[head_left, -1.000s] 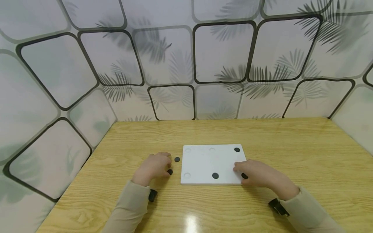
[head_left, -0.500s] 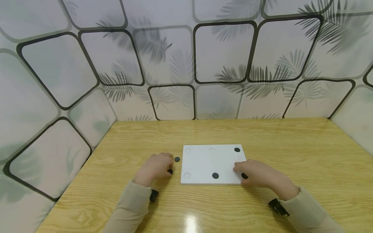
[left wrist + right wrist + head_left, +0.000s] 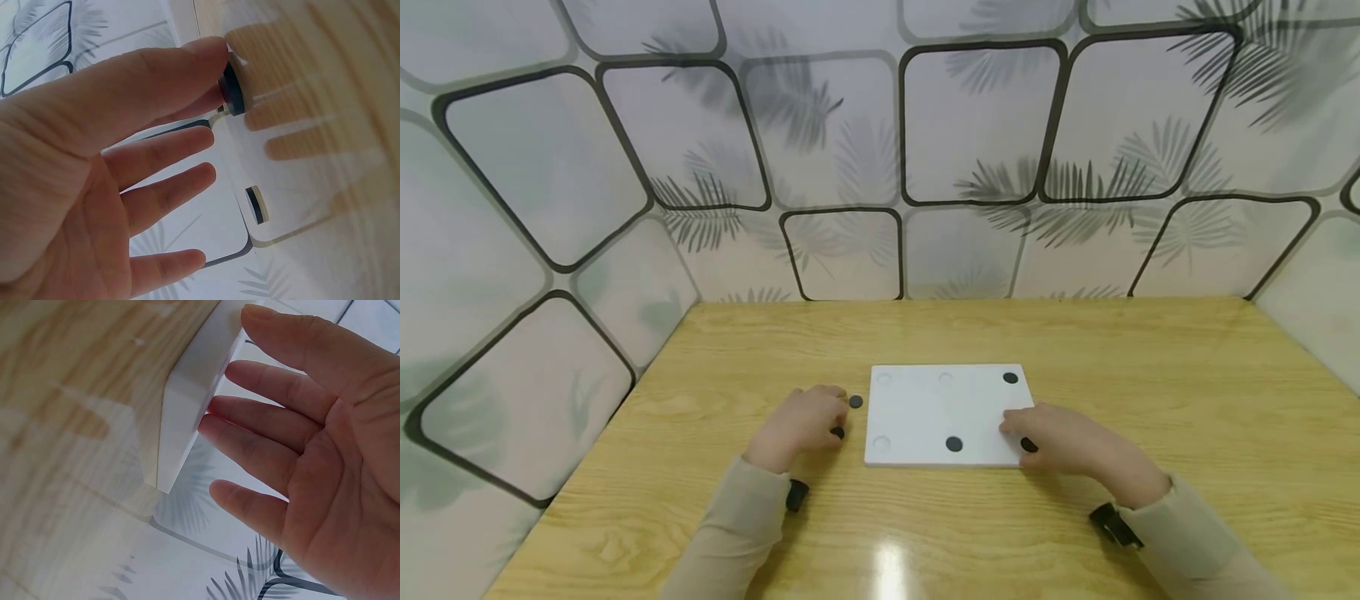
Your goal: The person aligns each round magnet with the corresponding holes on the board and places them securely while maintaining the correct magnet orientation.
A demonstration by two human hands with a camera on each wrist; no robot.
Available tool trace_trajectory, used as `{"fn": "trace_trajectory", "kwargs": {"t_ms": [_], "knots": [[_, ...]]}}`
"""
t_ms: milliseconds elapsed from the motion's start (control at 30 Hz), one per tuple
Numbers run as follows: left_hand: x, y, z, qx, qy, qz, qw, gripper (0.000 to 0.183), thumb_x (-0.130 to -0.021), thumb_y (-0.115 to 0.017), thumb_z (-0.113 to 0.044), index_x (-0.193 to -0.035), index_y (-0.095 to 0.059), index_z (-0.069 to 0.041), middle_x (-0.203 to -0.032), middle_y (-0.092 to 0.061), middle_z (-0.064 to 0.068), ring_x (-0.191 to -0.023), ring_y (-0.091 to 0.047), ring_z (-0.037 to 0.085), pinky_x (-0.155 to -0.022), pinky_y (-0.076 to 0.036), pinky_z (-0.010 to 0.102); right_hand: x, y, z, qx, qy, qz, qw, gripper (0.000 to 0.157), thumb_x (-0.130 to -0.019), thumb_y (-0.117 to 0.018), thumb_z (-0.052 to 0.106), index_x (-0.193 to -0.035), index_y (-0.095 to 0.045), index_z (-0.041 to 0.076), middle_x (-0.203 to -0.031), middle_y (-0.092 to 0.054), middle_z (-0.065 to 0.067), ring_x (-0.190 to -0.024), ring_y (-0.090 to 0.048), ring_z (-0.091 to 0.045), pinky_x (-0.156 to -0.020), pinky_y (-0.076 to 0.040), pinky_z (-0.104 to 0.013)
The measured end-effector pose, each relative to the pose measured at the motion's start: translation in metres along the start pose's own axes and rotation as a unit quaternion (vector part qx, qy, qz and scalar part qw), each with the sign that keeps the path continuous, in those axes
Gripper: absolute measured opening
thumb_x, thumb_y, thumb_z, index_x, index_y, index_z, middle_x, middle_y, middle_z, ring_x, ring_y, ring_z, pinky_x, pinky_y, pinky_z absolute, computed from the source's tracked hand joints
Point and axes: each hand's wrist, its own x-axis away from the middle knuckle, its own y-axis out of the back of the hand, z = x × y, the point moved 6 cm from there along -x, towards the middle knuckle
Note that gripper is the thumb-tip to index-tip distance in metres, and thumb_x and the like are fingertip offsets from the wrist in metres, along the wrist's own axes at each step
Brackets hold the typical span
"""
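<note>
Low over the table, my left hand (image 3: pixel 801 421) pinches a black disc (image 3: pixel 232 90) between thumb and index finger; its other fingers are spread. That disc stays at the tabletop, partly covered by the fingers in the head view. A second loose disc (image 3: pixel 855 402) lies just beyond the fingertips. My right hand (image 3: pixel 1067 437) rests on the right edge of a white board (image 3: pixel 917 408), fingers fairly straight. Black discs fill the board's far right recess (image 3: pixel 1011 377) and near middle recess (image 3: pixel 954 444); another disc (image 3: pixel 1028 445) shows between the right thumb and fingers.
Round shallow recesses without discs show at the board's far left (image 3: pixel 883 379), far middle (image 3: pixel 946 377) and near left (image 3: pixel 882 444). The wooden table (image 3: pixel 760 350) meets patterned walls (image 3: pixel 850 250) at the back and left. Dark wrist devices sit at both cuffs.
My left hand has shifted slightly right and closed its thumb and index finger on the disc. The right hand stays on the board. The head view has tilted slightly down.
</note>
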Motion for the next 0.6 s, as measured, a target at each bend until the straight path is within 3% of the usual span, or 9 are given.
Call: {"fn": "trace_trajectory", "kwargs": {"t_ms": [600], "knots": [[0.0,-0.0013,0.0026,0.004,0.022,0.007,0.9997,0.023,-0.073,-0.072,-0.018,-0.063,-0.052,-0.014,-0.122,-0.05,0.01,-0.109,-0.047,0.03,-0.087,-0.035,0.056,0.0004,-0.0002,-0.0001,-0.004,-0.003,0.006,1.0,0.042,-0.073,-0.071,0.014,-0.11,-0.059,-0.002,-0.117,-0.053,-0.019,-0.106,-0.049,-0.035,-0.089,-0.038,-0.045]]}}
